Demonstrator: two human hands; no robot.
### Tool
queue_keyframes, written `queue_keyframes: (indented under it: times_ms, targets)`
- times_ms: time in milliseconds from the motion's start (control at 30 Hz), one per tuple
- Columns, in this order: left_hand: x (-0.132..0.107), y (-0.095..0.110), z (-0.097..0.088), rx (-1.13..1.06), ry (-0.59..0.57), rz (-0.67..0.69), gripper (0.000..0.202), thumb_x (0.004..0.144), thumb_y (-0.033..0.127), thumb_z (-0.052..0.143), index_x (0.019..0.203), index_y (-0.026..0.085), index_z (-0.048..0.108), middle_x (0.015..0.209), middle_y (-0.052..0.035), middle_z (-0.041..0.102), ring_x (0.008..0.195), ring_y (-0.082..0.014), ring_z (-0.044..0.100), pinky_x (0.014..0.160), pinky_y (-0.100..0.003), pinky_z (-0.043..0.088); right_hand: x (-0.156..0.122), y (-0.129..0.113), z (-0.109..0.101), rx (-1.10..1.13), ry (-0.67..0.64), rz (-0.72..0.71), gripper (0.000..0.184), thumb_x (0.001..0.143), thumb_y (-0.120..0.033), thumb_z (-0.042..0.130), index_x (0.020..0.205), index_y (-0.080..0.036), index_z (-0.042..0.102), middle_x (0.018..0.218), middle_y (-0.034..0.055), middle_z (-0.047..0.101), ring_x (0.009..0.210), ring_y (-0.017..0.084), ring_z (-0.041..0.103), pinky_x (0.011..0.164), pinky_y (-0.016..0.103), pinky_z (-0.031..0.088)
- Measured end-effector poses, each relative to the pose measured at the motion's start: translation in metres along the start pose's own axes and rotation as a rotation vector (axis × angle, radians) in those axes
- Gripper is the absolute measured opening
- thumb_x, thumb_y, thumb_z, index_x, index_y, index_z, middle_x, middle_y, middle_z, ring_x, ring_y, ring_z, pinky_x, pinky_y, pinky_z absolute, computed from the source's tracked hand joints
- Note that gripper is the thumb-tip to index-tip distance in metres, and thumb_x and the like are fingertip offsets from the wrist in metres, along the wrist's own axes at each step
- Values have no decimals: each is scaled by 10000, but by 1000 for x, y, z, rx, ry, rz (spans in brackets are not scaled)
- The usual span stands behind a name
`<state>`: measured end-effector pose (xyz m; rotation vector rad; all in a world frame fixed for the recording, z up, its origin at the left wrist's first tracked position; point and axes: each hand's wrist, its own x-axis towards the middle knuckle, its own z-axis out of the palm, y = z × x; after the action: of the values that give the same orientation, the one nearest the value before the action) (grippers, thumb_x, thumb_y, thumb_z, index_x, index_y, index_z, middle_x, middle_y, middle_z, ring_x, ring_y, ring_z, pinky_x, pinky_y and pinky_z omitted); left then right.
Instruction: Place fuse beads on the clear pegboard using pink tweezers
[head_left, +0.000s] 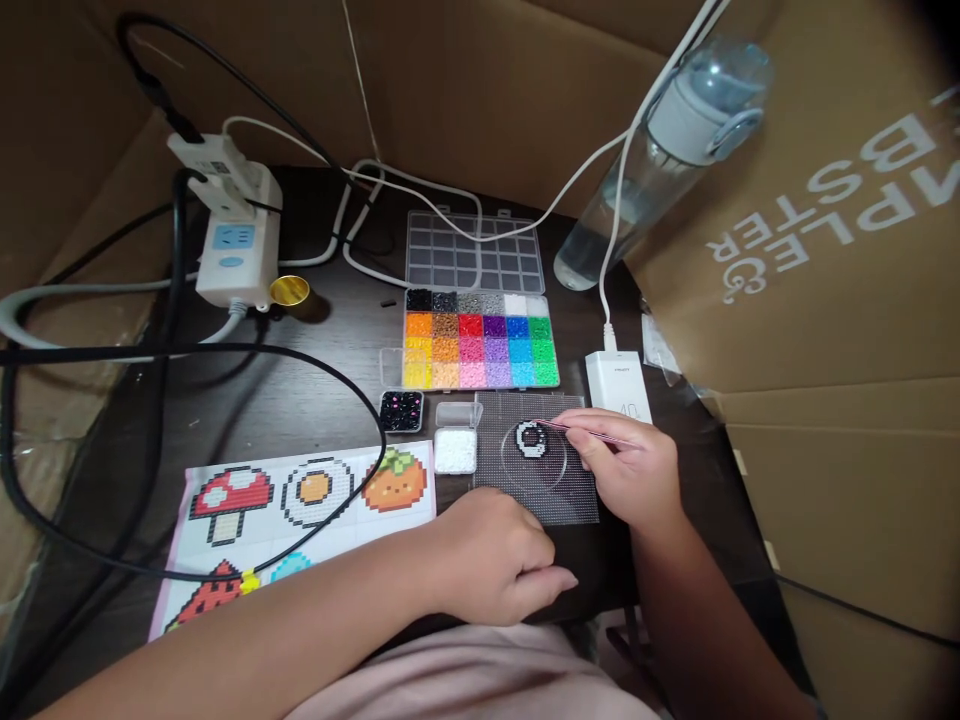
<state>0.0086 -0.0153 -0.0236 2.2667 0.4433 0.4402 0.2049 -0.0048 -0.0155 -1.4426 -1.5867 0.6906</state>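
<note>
My right hand pinches pink tweezers, whose tip reaches the upper right of a small ring of black and white fuse beads. The ring sits on a clear pegboard with a round outline on it. My left hand rests in a loose fist at the board's lower left edge, with no object showing in it. Left of the board stand a small open box of white beads and another box with black and a few pink beads. A pattern sheet lies partly under my left forearm.
Behind the pegboard stands an open bead case with many colours. A water bottle leans at the back right, near a white power bank. A power strip and a black cable occupy the left. Cardboard walls surround the table.
</note>
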Motion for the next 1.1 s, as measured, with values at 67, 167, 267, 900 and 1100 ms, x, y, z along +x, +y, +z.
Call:
queue_keyframes:
  times_ms: [67, 167, 267, 900, 1100]
  targets:
    - [0, 0, 0, -3, 3, 3, 428, 920, 315, 546, 520, 165, 570, 508, -13, 587, 458, -109, 522, 465, -269, 288, 0, 0, 1, -22, -6, -1, 150, 886, -244, 640, 879, -215, 786, 907, 51, 779, 735, 181, 734, 684, 313, 650]
    - [0, 0, -1, -10, 7, 5, 427, 924, 314, 545, 523, 166, 566, 507, -13, 584, 457, -104, 513, 467, -260, 283, 0, 0, 1, -37, 3, 3, 153, 885, -253, 640, 863, -215, 787, 897, 50, 780, 716, 177, 731, 675, 309, 649]
    - [0, 0, -1, -14, 6, 5, 419, 921, 309, 548, 527, 166, 566, 509, -11, 585, 459, -102, 508, 468, -258, 285, 1, 0, 0, -41, 7, 2, 147, 880, -243, 644, 859, -215, 786, 894, 45, 780, 725, 176, 733, 670, 300, 646]
    - [0, 0, -1, -5, -20, -9, 419, 919, 314, 552, 528, 165, 565, 514, -10, 587, 465, -96, 494, 481, -255, 274, 3, -2, 2, -69, -11, -20, 148, 872, -206, 633, 846, -205, 779, 879, 52, 780, 744, 182, 736, 690, 309, 639]
    - [0, 1, -2, -8, -25, -15, 417, 918, 316, 547, 529, 169, 578, 519, -7, 589, 470, -108, 506, 475, -272, 290, 3, -2, 2, -65, -17, -8, 142, 870, -197, 638, 850, -199, 779, 882, 49, 779, 748, 176, 732, 711, 310, 635]
